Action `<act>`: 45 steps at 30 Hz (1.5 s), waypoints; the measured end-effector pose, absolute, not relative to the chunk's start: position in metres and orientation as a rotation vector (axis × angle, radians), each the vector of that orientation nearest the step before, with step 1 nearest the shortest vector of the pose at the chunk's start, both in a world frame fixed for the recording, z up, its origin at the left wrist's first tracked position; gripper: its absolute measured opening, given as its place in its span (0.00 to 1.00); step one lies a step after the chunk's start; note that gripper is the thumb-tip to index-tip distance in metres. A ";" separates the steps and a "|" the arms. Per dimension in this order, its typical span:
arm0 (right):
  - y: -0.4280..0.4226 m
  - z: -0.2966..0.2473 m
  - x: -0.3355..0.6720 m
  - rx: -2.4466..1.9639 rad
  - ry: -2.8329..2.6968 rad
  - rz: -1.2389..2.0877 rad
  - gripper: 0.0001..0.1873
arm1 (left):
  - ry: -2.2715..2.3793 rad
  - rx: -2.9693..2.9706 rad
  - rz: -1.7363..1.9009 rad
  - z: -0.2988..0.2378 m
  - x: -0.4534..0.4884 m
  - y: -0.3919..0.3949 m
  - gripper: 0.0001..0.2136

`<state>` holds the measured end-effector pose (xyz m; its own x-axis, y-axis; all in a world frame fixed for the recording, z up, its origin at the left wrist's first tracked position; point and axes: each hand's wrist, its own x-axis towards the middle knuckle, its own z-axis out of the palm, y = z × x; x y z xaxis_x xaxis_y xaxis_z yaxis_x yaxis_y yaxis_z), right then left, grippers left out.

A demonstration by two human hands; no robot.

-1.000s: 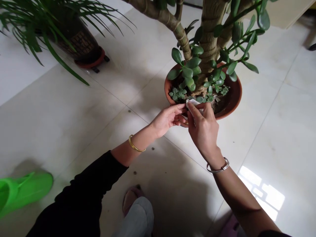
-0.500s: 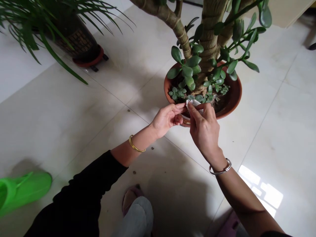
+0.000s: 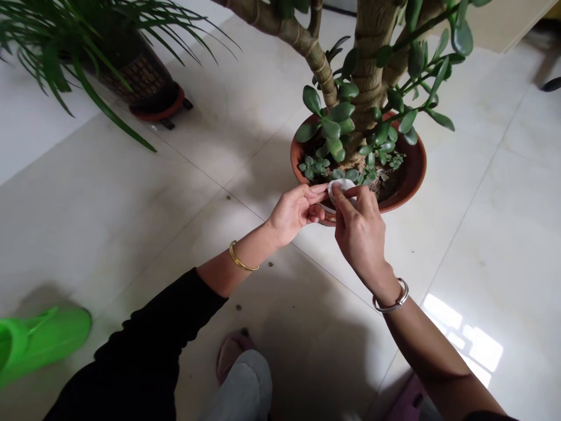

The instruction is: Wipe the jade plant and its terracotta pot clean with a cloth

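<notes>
My right hand point(image 3: 362, 225) pinches a crumpled white tissue or cloth point(image 3: 344, 186), its exact kind unclear, over the front rim of a reddish-brown pot point(image 3: 414, 181). Against the cloth's left edge, my left hand point(image 3: 298, 211) has two fingers stretched and the others curled. Whatever lies between those fingertips is hidden by the cloth. Small green leaves point(image 3: 346, 174) of a jade plant show right behind the cloth, and its thick trunk point(image 3: 367, 76) rises from the soil.
A long-leaved plant in a dark pot point(image 3: 140, 76) stands at the upper left on a wheeled red stand point(image 3: 164, 105). A bright green plastic container point(image 3: 56, 339) is at the lower left. Pale tiled floor point(image 3: 175, 193) carries a few dark crumbs. A slippered foot point(image 3: 230, 354) shows below.
The cloth has turned and now looks rounder and flatter under my right fingers. My right hand has shifted slightly left; my left hand has hardly moved.
</notes>
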<state>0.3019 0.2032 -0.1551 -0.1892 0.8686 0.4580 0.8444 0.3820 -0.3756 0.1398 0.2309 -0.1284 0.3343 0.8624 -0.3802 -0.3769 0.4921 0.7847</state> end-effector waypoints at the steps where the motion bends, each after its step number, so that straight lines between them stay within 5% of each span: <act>1: 0.201 -0.155 0.302 -1.448 -2.049 0.055 0.22 | 0.895 0.643 0.888 -0.128 0.140 0.231 0.19; 10: 0.174 -0.141 0.327 -1.151 -1.977 0.270 0.20 | 0.959 0.628 0.811 -0.123 0.137 0.233 0.21; 31: 0.210 -0.157 0.337 -1.368 -2.028 -0.109 0.18 | 0.880 0.288 0.924 -0.112 0.160 0.238 0.11; 45: 0.217 -0.153 0.334 -1.359 -2.079 -0.083 0.18 | 0.869 0.271 0.901 -0.110 0.158 0.240 0.09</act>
